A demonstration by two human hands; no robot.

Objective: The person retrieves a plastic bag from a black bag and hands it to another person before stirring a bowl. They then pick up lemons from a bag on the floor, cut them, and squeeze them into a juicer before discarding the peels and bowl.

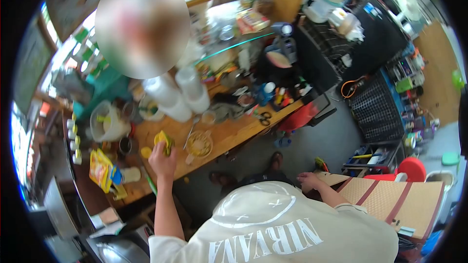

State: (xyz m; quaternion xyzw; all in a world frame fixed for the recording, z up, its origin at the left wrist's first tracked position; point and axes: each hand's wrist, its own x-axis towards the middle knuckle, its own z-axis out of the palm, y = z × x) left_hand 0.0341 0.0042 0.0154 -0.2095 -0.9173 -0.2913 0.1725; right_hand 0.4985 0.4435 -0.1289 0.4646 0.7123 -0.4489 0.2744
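My left hand [164, 159] is closed around a yellow-and-green piece [165, 139] that looks like fruit, over the wooden table [222, 141]. Just right of it stands a clear bowl [199, 145] with pale yellowish bits in it. A spoon [189, 134] lies beside the bowl, and a small yellow round piece [146, 152] sits left of my hand. My right hand [309, 181] hangs low at my side, fingers loosely bent, with nothing visible in them. A blurred yellow-green-and-red thing [320, 164] shows just beyond it.
A green-handled tool [149, 181] lies by the table's near edge. Around the table are a yellow packet [101, 169], a white tub [105, 121], tall white containers [168, 100] and scissors [264, 118]. A woven-topped surface [390, 197] stands at my right. Another person is opposite.
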